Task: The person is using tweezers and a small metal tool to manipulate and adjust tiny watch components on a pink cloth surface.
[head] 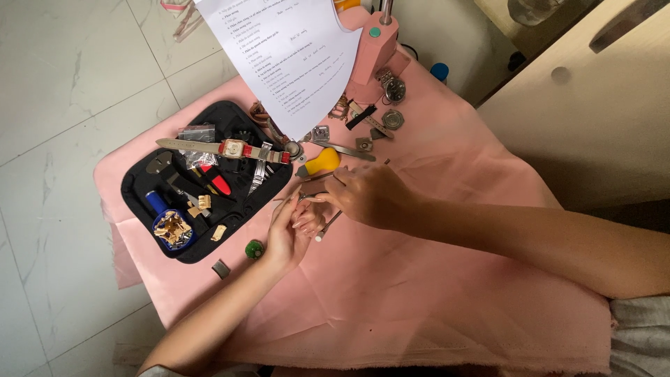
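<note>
While the pink cloth (433, 279) covers the whole work surface, a printed sheet (293, 56) hangs over its far edge beside a pink press tool (370, 56), and a black tool case (209, 181) lies open at the left, holding a red-cased wristwatch on a pale strap (234, 149), a red-handled tool (220, 185) and a blue tub of small brass-coloured parts (172, 229). Loose watch cases and backs (393, 105) rest near the press, and a yellow-handled knife (317, 164) lies just beyond the hands. Left hand (289, 234): palm up, fingers curled, pinching a small part (305, 202) too tiny to identify, held above the cloth between case and right hand. Right hand (370, 195): fingers closed around a thin metal tool (328, 227), its tip brought to that part. Good practice, judged from this pose, is to keep both wrists braced on the cloth, grip the part firmly, and apply the tool lightly so nothing slips. A green round piece (254, 249) and a small dark block (221, 269) lie near the left wrist.
</note>
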